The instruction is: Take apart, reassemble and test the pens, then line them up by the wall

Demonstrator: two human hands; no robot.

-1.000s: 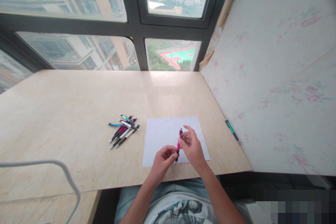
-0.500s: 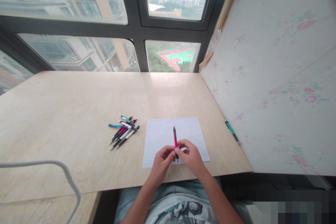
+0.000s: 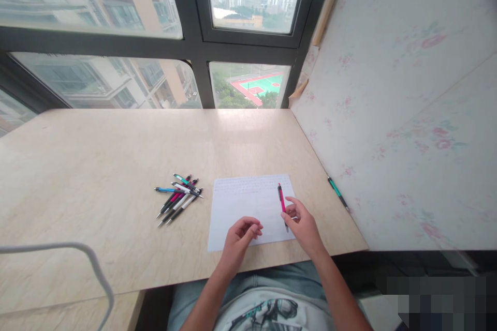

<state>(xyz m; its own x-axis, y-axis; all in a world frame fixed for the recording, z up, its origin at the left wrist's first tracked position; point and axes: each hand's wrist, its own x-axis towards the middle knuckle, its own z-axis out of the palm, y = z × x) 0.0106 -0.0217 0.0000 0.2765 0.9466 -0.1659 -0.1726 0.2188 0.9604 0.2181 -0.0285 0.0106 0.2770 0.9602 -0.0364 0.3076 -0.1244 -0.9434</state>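
A pink and black pen (image 3: 282,199) stands tilted between the thumb and fingers of my right hand (image 3: 304,225), over the right part of the paper. Its tip points down toward me. My left hand (image 3: 241,238) hovers at the paper's near edge, fingers curled in against the thumb, with nothing seen in them. Beneath both hands lies a white sheet of paper (image 3: 244,201) with handwritten lines along its top.
Left of the paper, several pens (image 3: 179,199) lie in a crossed heap. A green and black pen (image 3: 338,194) rests along the wall at the right. A grey cable-like bar (image 3: 91,256) curves over the table's (image 3: 97,155) near left.
My right hand has carried the pink and black pen to the right, away from my left hand. My left hand stays in about the same place. The view has shifted slightly.
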